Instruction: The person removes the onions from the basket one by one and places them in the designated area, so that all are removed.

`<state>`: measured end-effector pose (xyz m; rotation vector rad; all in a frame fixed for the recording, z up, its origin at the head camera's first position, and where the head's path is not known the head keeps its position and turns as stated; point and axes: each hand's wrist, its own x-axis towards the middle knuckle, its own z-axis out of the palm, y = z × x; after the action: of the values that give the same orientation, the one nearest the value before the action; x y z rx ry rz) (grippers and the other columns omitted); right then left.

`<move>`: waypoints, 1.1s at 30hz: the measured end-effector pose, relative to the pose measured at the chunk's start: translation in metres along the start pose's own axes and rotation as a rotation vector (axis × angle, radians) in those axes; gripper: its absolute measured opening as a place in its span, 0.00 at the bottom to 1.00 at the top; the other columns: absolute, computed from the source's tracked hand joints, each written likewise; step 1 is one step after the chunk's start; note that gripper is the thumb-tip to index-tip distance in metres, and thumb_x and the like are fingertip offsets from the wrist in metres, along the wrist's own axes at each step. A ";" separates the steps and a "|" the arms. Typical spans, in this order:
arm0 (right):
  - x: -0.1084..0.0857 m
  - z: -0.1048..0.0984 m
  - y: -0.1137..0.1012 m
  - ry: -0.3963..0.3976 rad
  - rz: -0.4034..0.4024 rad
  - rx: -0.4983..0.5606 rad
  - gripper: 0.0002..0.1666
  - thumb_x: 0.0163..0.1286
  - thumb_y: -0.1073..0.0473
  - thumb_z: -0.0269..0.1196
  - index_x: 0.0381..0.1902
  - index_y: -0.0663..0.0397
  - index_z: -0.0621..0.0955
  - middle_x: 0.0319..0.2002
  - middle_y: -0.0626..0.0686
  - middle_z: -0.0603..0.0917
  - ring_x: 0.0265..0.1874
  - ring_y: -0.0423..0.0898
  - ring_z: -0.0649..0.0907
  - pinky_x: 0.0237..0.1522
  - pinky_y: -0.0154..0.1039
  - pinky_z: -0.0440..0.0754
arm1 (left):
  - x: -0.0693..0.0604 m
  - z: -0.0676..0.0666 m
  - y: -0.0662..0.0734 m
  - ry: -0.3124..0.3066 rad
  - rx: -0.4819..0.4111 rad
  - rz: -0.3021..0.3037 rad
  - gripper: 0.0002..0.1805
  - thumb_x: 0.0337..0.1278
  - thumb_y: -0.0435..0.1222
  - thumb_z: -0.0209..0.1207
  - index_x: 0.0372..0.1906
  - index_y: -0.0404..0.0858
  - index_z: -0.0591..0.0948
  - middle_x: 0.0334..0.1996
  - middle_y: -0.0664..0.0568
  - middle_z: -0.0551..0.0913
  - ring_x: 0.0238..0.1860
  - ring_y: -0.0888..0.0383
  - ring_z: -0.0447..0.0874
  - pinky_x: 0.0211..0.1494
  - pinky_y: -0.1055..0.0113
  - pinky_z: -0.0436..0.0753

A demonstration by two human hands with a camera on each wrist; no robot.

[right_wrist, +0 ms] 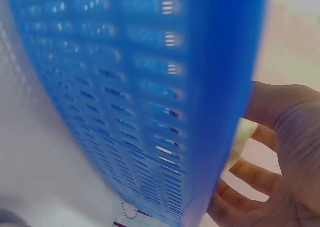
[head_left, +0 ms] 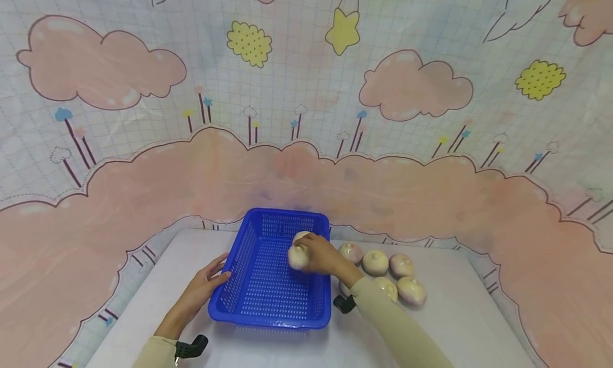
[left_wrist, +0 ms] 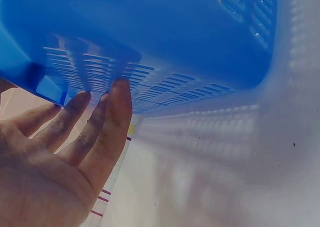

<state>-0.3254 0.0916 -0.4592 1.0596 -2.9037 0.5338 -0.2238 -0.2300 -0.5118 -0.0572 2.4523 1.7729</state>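
Observation:
My left hand (head_left: 203, 285) is at the left side of a blue perforated plastic basket (head_left: 268, 321). In the left wrist view its fairly straight fingers (left_wrist: 117, 122) touch the outer wall, and the thumb is near the rim. Inside the basket, toward its right wall, my right hand (head_left: 320, 255) grips a cream-and-purple bulb (head_left: 299, 258), turnip-like or onion-like. A second pale bulb (head_left: 301, 235) shows just beyond that hand, partly hidden; whether it is touched I cannot tell. Through the right wrist view, the basket wall covers most of the bulb (right_wrist: 243, 139) between the fingers.
Several similar bulbs (head_left: 375, 262) lie on the white table (head_left: 460, 304) right of the basket, some partly hidden by the right forearm. A patterned cloth backdrop (head_left: 297, 182) with clouds and stars stands behind the table. A black wrist camera (head_left: 191, 348) sits on each wrist.

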 end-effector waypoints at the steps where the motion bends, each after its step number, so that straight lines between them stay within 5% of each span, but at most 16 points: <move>1: -0.001 -0.001 0.000 0.010 -0.003 0.014 0.38 0.50 0.52 0.76 0.61 0.45 0.78 0.63 0.57 0.76 0.59 0.60 0.78 0.54 0.54 0.82 | 0.000 0.000 0.000 0.000 -0.001 -0.002 0.40 0.69 0.49 0.55 0.78 0.46 0.52 0.76 0.32 0.53 0.72 0.29 0.59 0.67 0.39 0.71; 13: -0.027 -0.010 0.003 0.167 0.001 0.286 0.38 0.50 0.56 0.76 0.61 0.50 0.77 0.60 0.58 0.77 0.58 0.57 0.79 0.55 0.52 0.82 | 0.001 0.001 0.001 0.001 -0.006 -0.019 0.40 0.69 0.48 0.55 0.79 0.46 0.52 0.76 0.32 0.53 0.73 0.29 0.57 0.68 0.38 0.69; 25: -0.055 -0.021 0.005 0.245 0.059 0.381 0.38 0.51 0.58 0.77 0.61 0.47 0.77 0.63 0.53 0.76 0.55 0.52 0.82 0.51 0.41 0.85 | 0.000 0.000 0.001 -0.009 0.009 -0.007 0.40 0.69 0.48 0.54 0.79 0.46 0.51 0.76 0.32 0.52 0.74 0.29 0.55 0.69 0.37 0.68; 33: -0.076 -0.023 0.007 0.366 0.111 0.466 0.39 0.50 0.59 0.78 0.61 0.43 0.78 0.65 0.53 0.75 0.59 0.52 0.79 0.51 0.46 0.85 | 0.000 0.000 0.002 -0.012 0.001 -0.012 0.39 0.70 0.47 0.54 0.79 0.45 0.51 0.76 0.32 0.52 0.74 0.29 0.53 0.69 0.36 0.65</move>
<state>-0.2736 0.1512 -0.4485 0.7220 -2.5780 1.3023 -0.2241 -0.2298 -0.5098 -0.0613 2.4392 1.7621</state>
